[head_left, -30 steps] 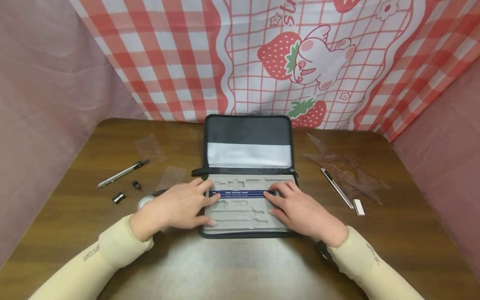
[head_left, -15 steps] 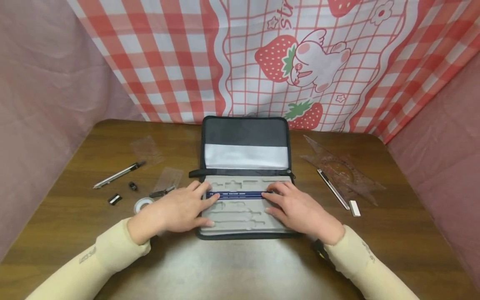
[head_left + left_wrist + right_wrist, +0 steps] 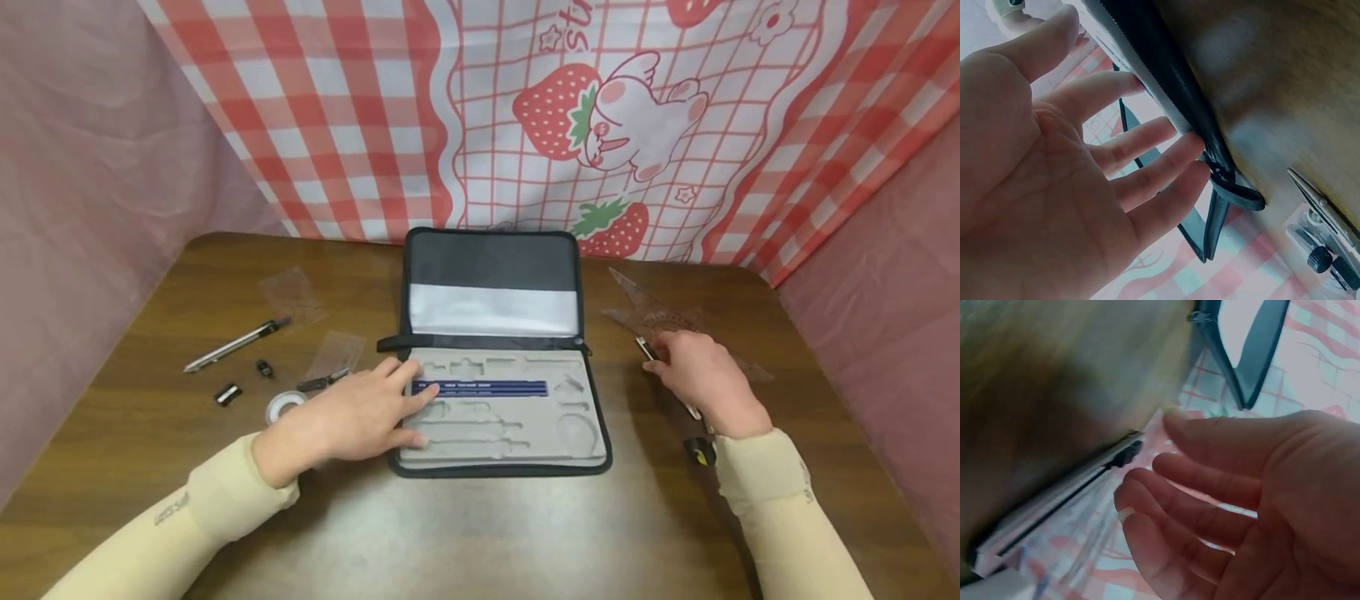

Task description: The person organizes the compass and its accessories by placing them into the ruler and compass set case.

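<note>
My left grip (image 3: 358, 418), spread wide, touches pencils (image 3: 491, 388) and case (image 3: 495, 258); my right grip (image 3: 703, 379), also wide, is beside the knife (image 3: 1057, 502).

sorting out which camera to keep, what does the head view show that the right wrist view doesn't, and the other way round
Only the head view: the left hand at the case, the blue pencils in it, and the silver compass.
Only the right wrist view: the palm side of the right hand.
Both: the right hand, the open case, the slim metal tool, the red-and-white cloth and the wooden table.
</note>
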Action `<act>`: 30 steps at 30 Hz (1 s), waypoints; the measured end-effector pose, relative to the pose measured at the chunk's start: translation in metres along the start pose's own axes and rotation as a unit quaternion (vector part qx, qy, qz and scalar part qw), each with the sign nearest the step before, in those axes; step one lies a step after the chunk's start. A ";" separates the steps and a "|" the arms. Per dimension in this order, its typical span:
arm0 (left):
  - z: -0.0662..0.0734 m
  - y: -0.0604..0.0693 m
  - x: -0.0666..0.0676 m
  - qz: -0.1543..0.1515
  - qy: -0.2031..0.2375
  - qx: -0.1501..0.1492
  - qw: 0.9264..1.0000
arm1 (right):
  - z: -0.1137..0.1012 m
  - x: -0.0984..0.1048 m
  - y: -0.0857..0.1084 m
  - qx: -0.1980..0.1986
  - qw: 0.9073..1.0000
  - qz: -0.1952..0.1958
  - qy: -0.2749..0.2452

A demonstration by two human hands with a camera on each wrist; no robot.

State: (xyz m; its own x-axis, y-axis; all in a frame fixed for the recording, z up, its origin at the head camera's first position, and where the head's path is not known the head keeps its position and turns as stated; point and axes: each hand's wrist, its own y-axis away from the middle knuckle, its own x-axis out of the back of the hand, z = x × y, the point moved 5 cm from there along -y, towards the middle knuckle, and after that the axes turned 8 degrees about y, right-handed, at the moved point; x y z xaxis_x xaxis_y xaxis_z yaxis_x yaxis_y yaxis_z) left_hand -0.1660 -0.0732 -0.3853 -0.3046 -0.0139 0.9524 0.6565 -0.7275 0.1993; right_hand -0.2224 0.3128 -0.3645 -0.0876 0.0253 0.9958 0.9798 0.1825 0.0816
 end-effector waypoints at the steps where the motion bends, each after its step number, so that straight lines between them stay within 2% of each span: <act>1: 0.000 0.000 0.001 0.001 0.000 -0.001 1.000 | 0.002 -0.002 -0.001 0.000 1.000 -0.006 0.003; 4: -0.001 0.000 0.002 0.003 0.001 -0.006 1.000 | 0.004 -0.008 -0.005 0.009 1.000 -0.014 0.022; 7: 0.000 -0.001 0.002 0.006 0.006 -0.009 1.000 | 0.004 -0.011 -0.007 0.018 0.999 -0.005 0.028; 11: 0.000 0.000 0.003 0.012 0.008 -0.011 1.000 | 0.003 -0.014 -0.009 0.015 1.000 -0.002 0.007; 19: -0.002 0.002 0.003 0.005 0.013 -0.006 1.000 | -0.001 -0.023 -0.012 0.008 0.998 -0.058 -0.039; 27: -0.003 0.001 0.002 0.004 0.010 -0.001 1.000 | -0.005 -0.025 -0.014 0.011 0.998 -0.051 -0.041; 30: -0.003 0.000 0.002 0.005 0.011 -0.003 1.000 | -0.005 -0.027 -0.012 0.003 0.997 -0.062 -0.048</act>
State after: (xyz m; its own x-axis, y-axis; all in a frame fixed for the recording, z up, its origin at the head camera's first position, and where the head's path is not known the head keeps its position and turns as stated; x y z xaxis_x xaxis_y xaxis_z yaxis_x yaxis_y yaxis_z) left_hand -0.1686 -0.0748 -0.3840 -0.3134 -0.0355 0.9489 0.6556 -0.7310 0.1892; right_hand -0.2313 0.3048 -0.3920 -0.2253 0.0951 0.9696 0.9591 0.1966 0.2036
